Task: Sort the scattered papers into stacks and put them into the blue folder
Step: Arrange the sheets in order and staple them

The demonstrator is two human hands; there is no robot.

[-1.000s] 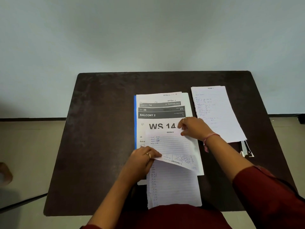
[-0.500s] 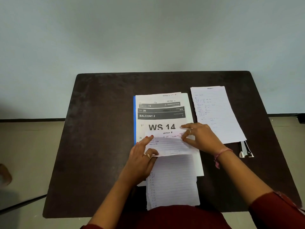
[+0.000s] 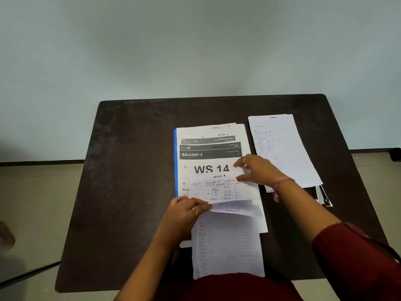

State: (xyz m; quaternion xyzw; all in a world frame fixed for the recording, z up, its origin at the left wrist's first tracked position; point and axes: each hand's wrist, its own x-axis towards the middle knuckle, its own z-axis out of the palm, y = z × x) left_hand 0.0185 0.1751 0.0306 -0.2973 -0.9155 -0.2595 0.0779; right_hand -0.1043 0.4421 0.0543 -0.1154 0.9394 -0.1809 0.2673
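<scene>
Lined sheet (image 3: 219,190) over printed stack (image 3: 211,155) — left hand (image 3: 186,213) pinching near-left edge, right hand (image 3: 258,170) fingers spread, pinching far-right corner

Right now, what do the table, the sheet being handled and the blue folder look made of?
Table: dark brown, matte, mottled; probably laminate or wood. Lined sheet: thin paper, it curls over. Blue folder: only an edge shows; plastic or card, unclear.

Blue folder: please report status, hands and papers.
Left hand and right hand both pinch lined sheet. Printed stack covers blue folder. Second stack aside; nothing blocking.
</scene>
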